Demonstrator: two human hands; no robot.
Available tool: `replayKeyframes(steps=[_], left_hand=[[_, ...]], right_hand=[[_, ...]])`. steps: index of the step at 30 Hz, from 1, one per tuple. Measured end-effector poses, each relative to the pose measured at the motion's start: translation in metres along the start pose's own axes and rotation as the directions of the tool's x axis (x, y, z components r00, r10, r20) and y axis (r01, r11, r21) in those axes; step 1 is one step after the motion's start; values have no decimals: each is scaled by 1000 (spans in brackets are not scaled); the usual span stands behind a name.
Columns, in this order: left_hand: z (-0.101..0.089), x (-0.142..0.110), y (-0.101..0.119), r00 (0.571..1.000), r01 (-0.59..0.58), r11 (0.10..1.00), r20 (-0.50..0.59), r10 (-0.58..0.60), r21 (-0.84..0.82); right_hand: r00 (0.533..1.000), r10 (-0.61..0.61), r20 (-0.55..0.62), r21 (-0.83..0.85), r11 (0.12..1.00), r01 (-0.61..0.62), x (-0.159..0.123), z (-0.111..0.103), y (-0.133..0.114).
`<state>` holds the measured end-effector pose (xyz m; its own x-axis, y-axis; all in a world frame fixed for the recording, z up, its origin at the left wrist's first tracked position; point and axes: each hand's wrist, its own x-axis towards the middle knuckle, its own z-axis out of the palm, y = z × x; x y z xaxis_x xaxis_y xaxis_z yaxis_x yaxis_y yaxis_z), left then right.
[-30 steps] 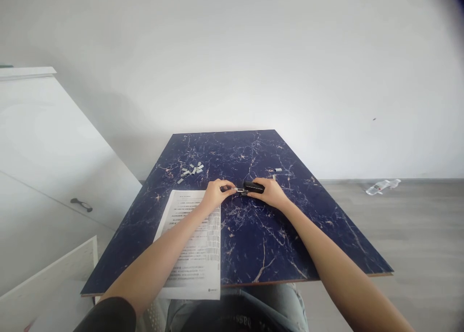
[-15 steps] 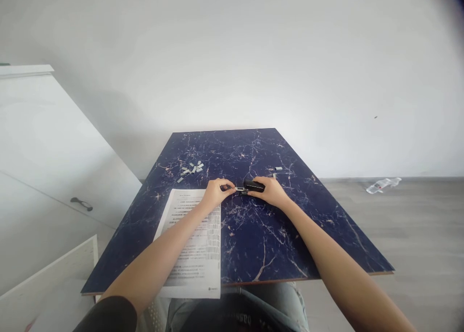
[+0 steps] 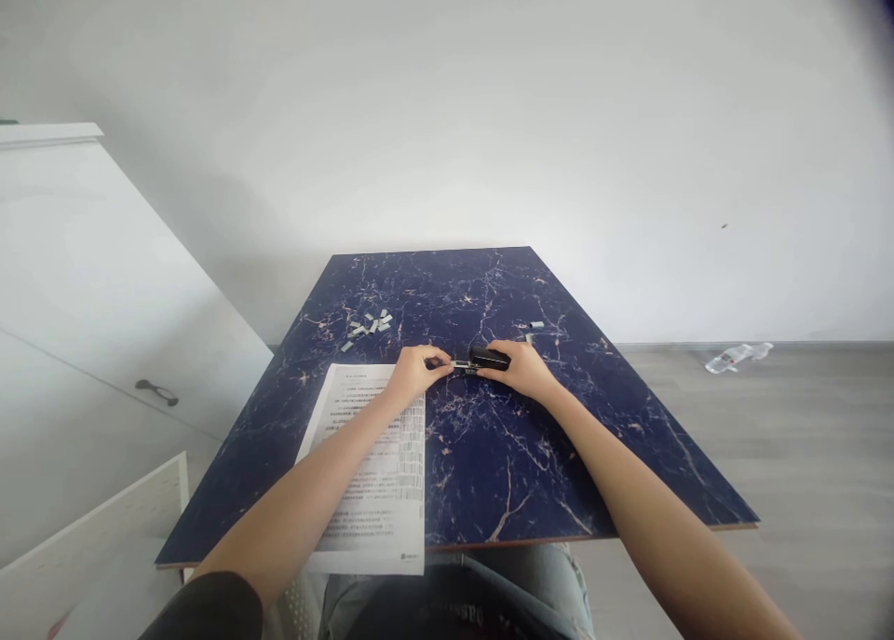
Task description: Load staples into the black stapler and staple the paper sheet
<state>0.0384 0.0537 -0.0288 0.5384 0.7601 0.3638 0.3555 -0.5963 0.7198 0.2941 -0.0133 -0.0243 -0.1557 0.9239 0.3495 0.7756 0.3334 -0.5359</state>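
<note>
A black stapler [image 3: 490,359] lies low over the blue marbled table [image 3: 503,472], its bright metal part showing toward the left. My right hand [image 3: 522,368] is closed around the black body from the right. The thumb and fingers of my left hand [image 3: 417,374] pinch at the left end of the stapler, by the metal part and a dark piece. My fingertips hide exactly what they grip there. Under my left wrist and forearm lies a printed paper [image 3: 370,519], its lower end hanging over the front edge of the table.
Small pale strips, likely staples [image 3: 372,325], lie scattered at the back left. Another small pale piece [image 3: 535,325] rests beyond my right hand. A white cabinet [image 3: 104,277] stands at left, and a clear plastic bottle [image 3: 738,357] lies on the floor at right.
Almost nothing differs. My left fingertips have shifted very slightly at the metal end of the stapler, while my right hand keeps its place.
</note>
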Motion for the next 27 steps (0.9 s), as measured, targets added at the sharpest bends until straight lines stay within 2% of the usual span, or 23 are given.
replayKeyframes(steps=[4, 12, 19, 22, 27], left_hand=[[-6, -1, 1, 999, -3, 1000, 47, 4, -24], [-9, -2, -4, 997, 34, 995, 71, -28, -91], [-17, 3, -16, 986, 64, 979, 163, -32, -196], [-18, 4, -22, 985, 59, 975, 173, -21, -216], [-14, 5, -25, 990, 53, 980, 138, -27, -192]], right_hand=[[1000, 0, 9, 16, 1000, 0, -1, -1, -1], [998, -62, 9, 26, 998, 61, -4, -11, 3], [996, -79, -45, 107, 991, 83, 0, -1, 1], [997, -24, -70, 163, 986, 35, 0, -2, 2], [998, 56, -3, 327, 944, -52, -1, -6, 1]])
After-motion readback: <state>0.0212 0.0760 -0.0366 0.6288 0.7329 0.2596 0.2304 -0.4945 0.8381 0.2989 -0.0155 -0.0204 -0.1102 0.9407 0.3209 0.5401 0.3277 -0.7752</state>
